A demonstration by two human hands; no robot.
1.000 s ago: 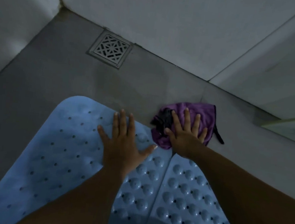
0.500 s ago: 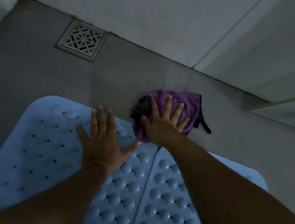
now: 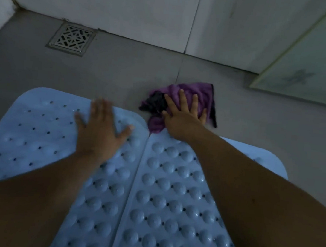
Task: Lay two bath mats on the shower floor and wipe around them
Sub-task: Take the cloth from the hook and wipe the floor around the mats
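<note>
Two pale blue bath mats lie side by side on the grey shower floor, their long edges meeting in a seam. The left mat is dotted with small holes; the right mat shows rows of round bumps. My left hand presses flat, fingers spread, on the left mat's far right corner. My right hand lies flat on a crumpled purple cloth with a dark patch, on the floor just beyond the mats' far edge. My forearms hide parts of both mats.
A square metal drain grate sits in the floor at the far left, near the white tiled wall. A frosted glass panel with a pale frame stands at the right. Bare grey floor lies between drain and cloth.
My right hand has slid the purple cloth to the right along the mats' far edge. My left hand stays pressed on the left mat. The view has swung right, showing the glass panel.
</note>
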